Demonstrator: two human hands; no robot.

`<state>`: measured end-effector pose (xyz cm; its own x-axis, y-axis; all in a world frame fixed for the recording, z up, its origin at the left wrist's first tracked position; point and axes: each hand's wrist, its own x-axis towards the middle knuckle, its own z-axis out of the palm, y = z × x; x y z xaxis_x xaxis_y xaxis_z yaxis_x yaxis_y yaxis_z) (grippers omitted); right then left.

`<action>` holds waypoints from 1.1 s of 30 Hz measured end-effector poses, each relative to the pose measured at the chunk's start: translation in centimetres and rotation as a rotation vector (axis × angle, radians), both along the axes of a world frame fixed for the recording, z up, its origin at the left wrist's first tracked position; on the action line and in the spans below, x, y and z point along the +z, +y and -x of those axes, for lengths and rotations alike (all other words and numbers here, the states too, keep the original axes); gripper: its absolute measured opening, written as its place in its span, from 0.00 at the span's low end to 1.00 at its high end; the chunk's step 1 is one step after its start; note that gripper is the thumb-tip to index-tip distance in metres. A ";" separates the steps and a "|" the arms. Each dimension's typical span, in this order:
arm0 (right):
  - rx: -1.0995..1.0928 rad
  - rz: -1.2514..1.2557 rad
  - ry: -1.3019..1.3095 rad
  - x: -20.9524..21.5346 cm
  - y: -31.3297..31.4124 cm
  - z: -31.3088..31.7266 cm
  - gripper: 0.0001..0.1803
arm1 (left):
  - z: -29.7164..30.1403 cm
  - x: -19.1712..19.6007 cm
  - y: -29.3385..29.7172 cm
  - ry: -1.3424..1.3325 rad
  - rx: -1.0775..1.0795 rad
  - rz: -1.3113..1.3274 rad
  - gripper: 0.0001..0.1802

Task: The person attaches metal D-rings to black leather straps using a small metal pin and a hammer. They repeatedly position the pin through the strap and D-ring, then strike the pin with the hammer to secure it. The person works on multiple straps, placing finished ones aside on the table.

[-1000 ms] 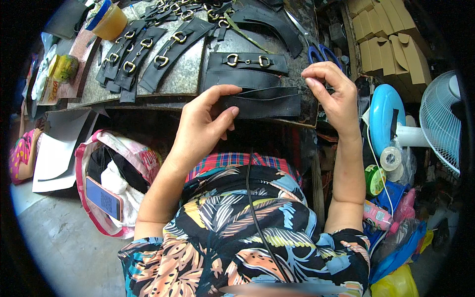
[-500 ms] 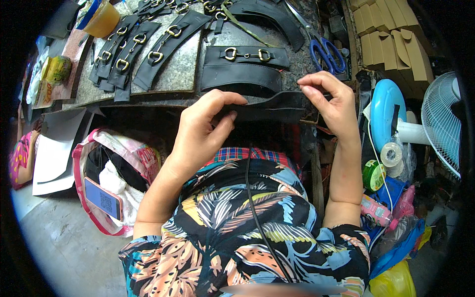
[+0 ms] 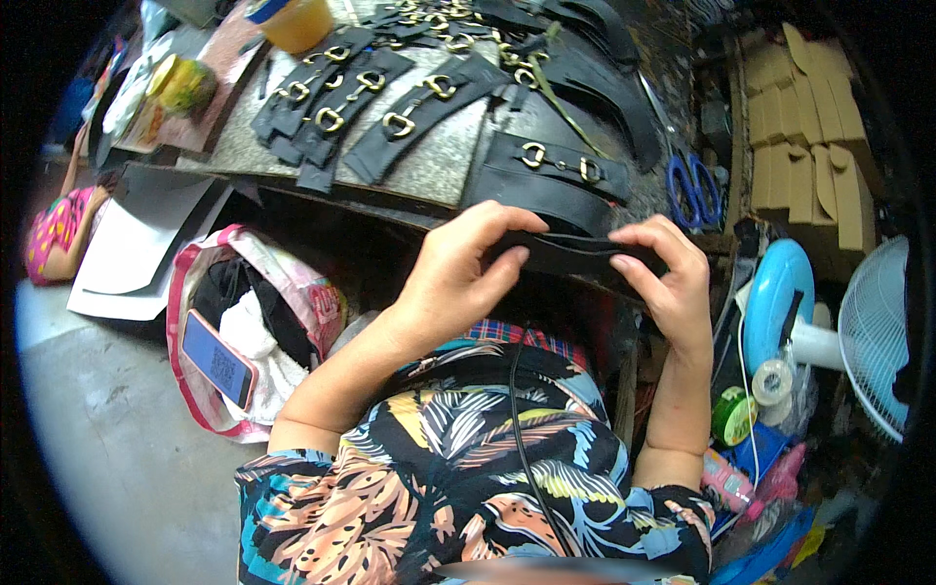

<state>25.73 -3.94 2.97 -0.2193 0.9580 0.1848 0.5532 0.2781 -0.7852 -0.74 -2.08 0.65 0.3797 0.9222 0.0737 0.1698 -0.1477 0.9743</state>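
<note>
A black leather strip (image 3: 583, 246) stretches between my hands just off the front edge of the bench, its layers lying close together. My left hand (image 3: 473, 255) pinches one end between thumb and fingers; my right hand (image 3: 673, 278) pinches the other end. Right behind the strip, on the bench, lies a black leather piece (image 3: 546, 200) with a gold horsebit buckle (image 3: 564, 163) across it. To its left are several curved black leather straps (image 3: 429, 107) with similar gold buckles.
Blue-handled scissors (image 3: 694, 190) lie at the bench's right end, near cardboard pieces (image 3: 809, 107). A tub of amber paste (image 3: 297, 24) stands at the back left. To the right is a blue-and-white fan (image 3: 868, 336); at left, a bag (image 3: 229, 239) holds a phone (image 3: 219, 361).
My hands have come closer together, and my right fingers have closed on the strip's right end. The whole view has tilted, shifting the bench things rightward and downward.
</note>
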 end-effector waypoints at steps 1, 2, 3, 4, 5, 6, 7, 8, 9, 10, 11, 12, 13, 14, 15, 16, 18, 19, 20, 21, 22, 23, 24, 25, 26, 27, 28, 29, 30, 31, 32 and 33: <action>0.009 -0.064 0.026 -0.1 0.1 0.1 0.10 | 0.1 0.1 0.0 -0.009 -0.021 -0.057 0.17; 0.003 -0.103 0.025 -0.1 0.2 0.1 0.10 | 0.2 0.2 0.1 -0.009 -0.041 -0.104 0.17; 0.001 -0.100 0.060 -0.2 0.2 0.1 0.10 | 0.2 0.3 0.2 -0.002 -0.032 -0.127 0.18; -0.004 -0.083 0.086 -0.3 0.2 0.1 0.10 | 0.2 0.4 0.3 0.024 -0.020 -0.210 0.19; -0.021 -0.062 0.105 -0.3 0.2 0.0 0.10 | 0.2 0.6 0.5 0.035 -0.029 -0.230 0.19; -0.045 -0.029 0.113 -0.4 0.0 0.0 0.09 | 0.1 0.7 0.6 0.039 -0.047 -0.236 0.20; -0.065 -0.023 0.146 -0.4 0.0 -0.1 0.09 | 0.0 0.8 0.9 0.048 -0.050 -0.294 0.20; -0.085 -0.006 0.132 -0.5 -0.1 -0.2 0.09 | -0.2 1.0 1.2 0.048 -0.058 -0.344 0.20; -0.101 -0.014 0.142 -0.7 -0.2 -0.3 0.09 | -0.4 1.2 1.4 0.067 -0.064 -0.377 0.20; -0.129 -0.009 0.140 -0.8 -0.2 -0.4 0.08 | -0.5 1.4 1.7 0.080 -0.058 -0.402 0.19; -0.130 -0.050 0.168 -1.0 -0.3 -0.7 0.08 | -0.6 1.7 1.8 0.112 -0.049 -0.410 0.18; -0.133 -0.078 0.186 -1.2 -0.2 -0.8 0.08 | -0.5 1.9 2.0 0.144 -0.037 -0.419 0.17; -0.131 -0.105 0.209 -1.4 -0.1 -1.0 0.08 | -0.4 2.1 2.8 0.198 0.036 -0.554 0.17; -0.132 -0.116 0.224 -1.7 0.0 -1.1 0.09 | -0.1 2.1 3.8 0.248 0.117 -0.744 0.16; -0.130 -0.128 0.242 -2.1 0.1 -1.1 0.09 | 0.5 2.1 4.9 0.382 0.205 -0.858 0.16; -0.132 -0.150 0.269 -2.5 0.3 -1.1 0.09 | 1.0 2.0 6.0 0.484 0.266 -0.874 0.18; -0.140 -0.196 0.264 -3.5 0.3 -0.8 0.09 | 2.0 1.4 8.1 0.758 0.353 -0.925 0.18; -0.151 -0.225 0.260 -3.8 0.2 -0.8 0.09 | 2.5 1.1 9.2 0.830 0.341 -0.908 0.17; -0.128 -0.254 0.276 -4.1 0.2 -0.9 0.09 | 2.9 0.8 9.9 0.912 0.323 -0.865 0.17; -0.138 -0.261 0.306 -4.4 0.1 -0.9 0.09 | 3.3 0.5 10.2 0.879 0.324 -0.834 0.16; -0.154 -0.272 0.335 -4.6 0.0 -1.0 0.09 | 3.7 0.3 10.6 0.860 0.318 -0.802 0.16; -0.148 -0.273 0.336 -4.6 -0.1 -1.1 0.09 | 3.8 0.0 10.8 0.881 0.373 -0.828 0.13; -0.142 -0.276 0.337 -4.6 -0.1 -1.2 0.09 | 4.0 0.0 11.0 0.882 0.398 -0.811 0.13; -0.141 -0.278 0.336 -4.6 -0.2 -1.3 0.10 | 4.1 -0.1 11.1 0.923 0.432 -0.812 0.14; -0.139 -0.280 0.334 -4.5 -0.2 -1.4 0.09 | 4.2 -0.1 11.2 0.957 0.469 -0.817 0.14; -0.144 -0.278 0.331 -4.3 -0.3 -1.5 0.09 | 4.1 0.0 11.2 0.977 0.496 -0.829 0.16; -0.150 -0.274 0.328 -4.1 -0.4 -1.6 0.09 | 4.2 0.1 11.2 1.025 0.500 -0.809 0.19; -0.157 -0.298 0.298 -3.8 -0.6 -1.8 0.09 | 4.1 0.3 11.1 1.039 0.511 -0.829 0.21; -0.154 -0.290 0.295 -3.5 -0.7 -2.0 0.09 | 4.0 0.5 10.9 1.064 0.521 -0.822 0.23; -0.149 -0.285 0.291 -3.1 -0.8 -2.3 0.09 | 3.9 0.8 10.5 1.076 0.545 -0.850 0.25; -0.146 -0.282 0.293 -2.7 -0.8 -2.4 0.09 | 3.7 1.1 10.1 1.003 0.548 -0.936 0.26; -0.136 -0.269 0.310 -2.3 -0.9 -2.6 0.09 | 3.5 1.6 9.7 0.864 0.468 -0.944 0.27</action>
<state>28.28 -4.82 0.67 0.0108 0.8830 0.4692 0.3484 0.4365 -0.8295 -4.26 7.57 2.27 0.2938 0.7077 0.6426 0.8864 -0.4533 0.0939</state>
